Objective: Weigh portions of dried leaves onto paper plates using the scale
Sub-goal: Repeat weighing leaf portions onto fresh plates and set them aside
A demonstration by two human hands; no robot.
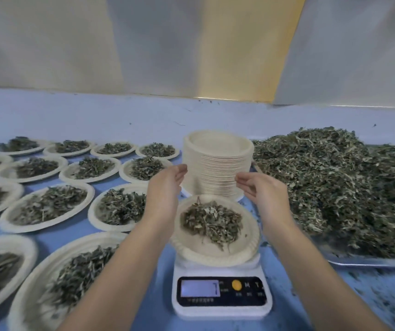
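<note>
Both forearms reached forward above the scale [221, 292]. The left hand [165, 187] and right hand [262, 189] hovered palms facing, fingers loosely relaxed, holding nothing, above the leaf-filled paper plate [215, 229] resting on the scale, before the plate stack [218, 161].

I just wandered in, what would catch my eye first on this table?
Probably the big heap of dried leaves on the right, and the rows of filled paper plates across the left. In the middle a white scale carries one plate of leaves, with the left hand and right hand raised open above it, before a tall stack of empty plates.
</note>
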